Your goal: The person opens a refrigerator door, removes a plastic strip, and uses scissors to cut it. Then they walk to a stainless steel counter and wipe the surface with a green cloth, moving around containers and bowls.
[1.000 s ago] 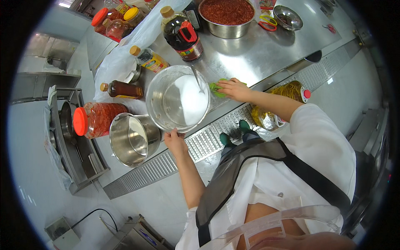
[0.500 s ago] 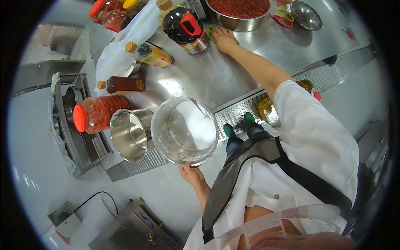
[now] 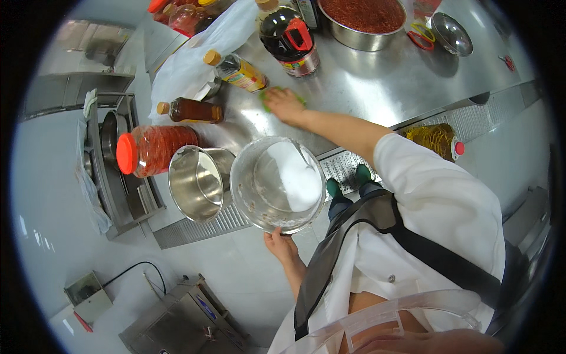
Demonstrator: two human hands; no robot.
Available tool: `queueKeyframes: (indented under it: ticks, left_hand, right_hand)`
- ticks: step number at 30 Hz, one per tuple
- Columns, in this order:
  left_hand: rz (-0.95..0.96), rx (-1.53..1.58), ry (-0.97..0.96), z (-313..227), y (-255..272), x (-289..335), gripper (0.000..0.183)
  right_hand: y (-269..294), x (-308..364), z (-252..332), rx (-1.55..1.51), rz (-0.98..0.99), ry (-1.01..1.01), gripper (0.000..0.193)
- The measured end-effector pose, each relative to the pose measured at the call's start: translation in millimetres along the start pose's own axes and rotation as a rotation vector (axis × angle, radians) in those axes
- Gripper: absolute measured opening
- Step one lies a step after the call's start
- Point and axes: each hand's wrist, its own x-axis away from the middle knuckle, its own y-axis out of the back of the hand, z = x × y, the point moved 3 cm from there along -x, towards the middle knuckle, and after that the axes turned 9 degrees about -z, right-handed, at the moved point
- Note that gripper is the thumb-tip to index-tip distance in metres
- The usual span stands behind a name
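Observation:
My left hand [image 3: 282,246] grips the near rim of a large steel basin [image 3: 250,203], fingers curled round the edge. Inside the basin lies a heap of something white [image 3: 298,180], and its walls carry pale smears. Over on the steel table [image 3: 345,79], my right hand [image 3: 285,106] presses a green cloth [image 3: 265,96] against the surface, its palm covering most of it. Just beyond that hand lies a bottle with a yellow label [image 3: 240,72]. A big dark bottle with a red handle [image 3: 289,38] stands farther back.
Left of the basin are an empty steel pot [image 3: 197,183], a red-lidded jar [image 3: 156,150] and a brown bottle [image 3: 191,110]. A pan of red flakes [image 3: 361,36], scissors [image 3: 422,36] and a metal bowl [image 3: 453,34] occupy the back right. An oil jug [image 3: 433,140] sits below the table.
My right hand has slid the green cloth leftward and nearer, from beside the big dark bottle to the yellow-labelled one. My left hand keeps hold of the basin rim. The whole view has shifted slightly.

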Motion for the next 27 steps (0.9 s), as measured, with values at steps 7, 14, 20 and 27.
queueKeyframes:
  ticks: [7,14,20,27]
  left_hand:
    - [-0.009,-0.045,-0.036,0.2,0.3,0.8,0.022]
    - [0.073,-0.103,-0.076,-5.0,8.6,-20.9,0.012]
    - [0.127,-0.185,-0.124,-25.6,-32.0,-27.7,0.009]
    - [0.318,-0.203,-0.041,-8.2,-114.6,-39.7,0.008]
  right_hand:
    - [-0.6,-4.3,27.7,-0.226,0.186,0.379,0.030]
    - [65.7,129.3,-6.1,-0.202,0.046,0.387,0.032]
    - [133.2,196.1,-109.9,0.005,0.133,-0.118,0.030]
    - [231.3,239.7,-258.3,0.699,-0.324,-0.704,0.030]
